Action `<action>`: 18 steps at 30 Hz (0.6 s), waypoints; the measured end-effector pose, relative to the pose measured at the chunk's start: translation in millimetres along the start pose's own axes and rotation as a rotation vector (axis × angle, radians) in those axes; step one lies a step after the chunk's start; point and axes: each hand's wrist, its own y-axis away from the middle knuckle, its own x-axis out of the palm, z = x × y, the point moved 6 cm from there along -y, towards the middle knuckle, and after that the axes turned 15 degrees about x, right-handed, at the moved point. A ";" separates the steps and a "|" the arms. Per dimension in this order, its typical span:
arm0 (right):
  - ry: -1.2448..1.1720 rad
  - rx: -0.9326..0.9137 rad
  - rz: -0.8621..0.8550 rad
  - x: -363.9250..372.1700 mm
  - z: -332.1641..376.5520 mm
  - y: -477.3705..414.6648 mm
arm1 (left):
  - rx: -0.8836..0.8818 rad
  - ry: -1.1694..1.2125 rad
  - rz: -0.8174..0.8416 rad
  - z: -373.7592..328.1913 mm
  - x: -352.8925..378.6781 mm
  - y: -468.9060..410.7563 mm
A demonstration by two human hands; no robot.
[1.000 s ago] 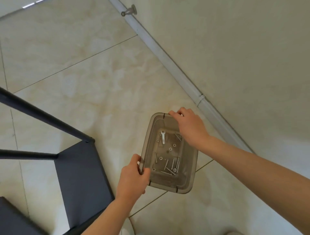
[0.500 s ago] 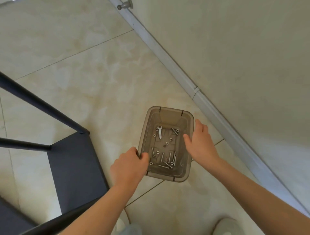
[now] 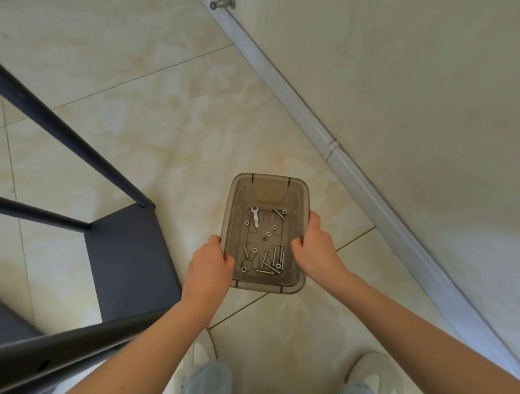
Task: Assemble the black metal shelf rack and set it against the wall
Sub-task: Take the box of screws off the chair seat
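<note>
Floor: pale glazed tile point(image 3: 168, 140) with thin grout lines. It meets a plain wall point(image 3: 422, 112) at a grey skirting strip point(image 3: 351, 180) that runs ahead and to the outside of the right hand. A metal door stop point(image 3: 221, 4) sits far ahead at the base of that wall.

Item in hand: a smoky translucent plastic bin point(image 3: 270, 176), held between both hands by its long sides. The left hand point(image 3: 209, 264) grips the near-left rim with the thumb hooked over the edge. The right hand point(image 3: 315, 247) is curled around the opposite rim, slightly further forward. Whether the bin rests on the tile or is held just above it cannot be determined.

Contents: a small flat wrench point(image 3: 255, 216), scattered nuts point(image 3: 268, 234), and a loose cluster of bolts point(image 3: 271, 261) lying toward the wrists.

Task item: the black metal shelf rack point(image 3: 126, 253) stands just to the outside of the left hand. One dark panel and several round posts point(image 3: 70, 135) are visible. It is partly built and well apart from the wall.

Assessment: the step appears to be positioning the hardware bin for fastening work. Recommendations:
- Keep the bin level so the bolts do not slide or spill.
- Keep both grips even.
- Set the bin close beside the rack but clear of the feet.
- Keep it out of the path the rack will later take to the wall.
</note>
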 end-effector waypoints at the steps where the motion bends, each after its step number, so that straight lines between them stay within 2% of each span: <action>1: 0.000 -0.001 0.002 1.9 1.5 1.4 | -0.008 -0.001 -0.003 2.2 -1.4 1.3; 5: 0.020 -0.014 0.014 11.5 10.6 7.7 | -0.029 -0.058 -0.004 15.3 -5.4 5.5; 12: 0.314 -0.031 -0.078 16.3 15.4 6.8 | 0.002 -0.159 0.060 25.1 -4.9 14.9; 18: 0.380 -0.103 -0.149 -2.5 19.0 19.3 | 0.022 -0.176 0.032 17.9 -25.9 25.7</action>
